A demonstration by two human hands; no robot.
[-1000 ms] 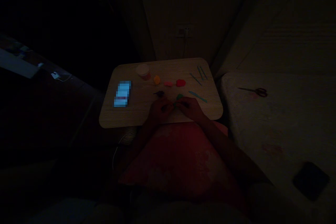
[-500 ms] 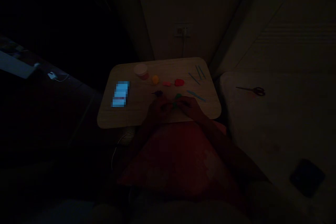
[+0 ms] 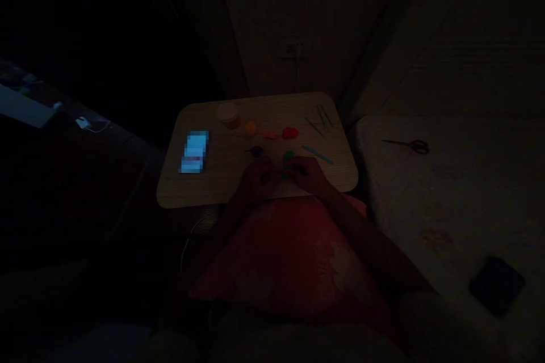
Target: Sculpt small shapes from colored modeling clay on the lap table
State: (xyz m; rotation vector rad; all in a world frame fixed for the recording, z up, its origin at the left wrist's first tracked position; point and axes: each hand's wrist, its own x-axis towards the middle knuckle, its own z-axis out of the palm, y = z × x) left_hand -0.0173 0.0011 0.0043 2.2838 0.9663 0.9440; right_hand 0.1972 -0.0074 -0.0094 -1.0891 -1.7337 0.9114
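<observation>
My left hand (image 3: 259,178) and my right hand (image 3: 309,174) meet at the front edge of a wooden lap board (image 3: 204,193), pinching a small piece of green modelling clay (image 3: 283,171) between them. The dim light hides most of it. Just beyond my fingers sits a green clay lump (image 3: 288,156), with a dark purple clay piece (image 3: 255,151) to its left. Farther back lie red clay (image 3: 290,133), pink clay (image 3: 269,135) and orange clay (image 3: 251,129). Teal sculpting tools (image 3: 317,154) lie to the right.
A clay tub (image 3: 227,115) stands at the board's back left, and a pixelated phone (image 3: 193,152) lies at its left. The board rests on a red cushion (image 3: 289,255). Scissors (image 3: 411,146) and a black rectangular object (image 3: 497,286) lie on the bed to the right.
The whole view has shifted slightly and grown darker. My hands stay together at the board's front edge, with no clear change in their hold.
</observation>
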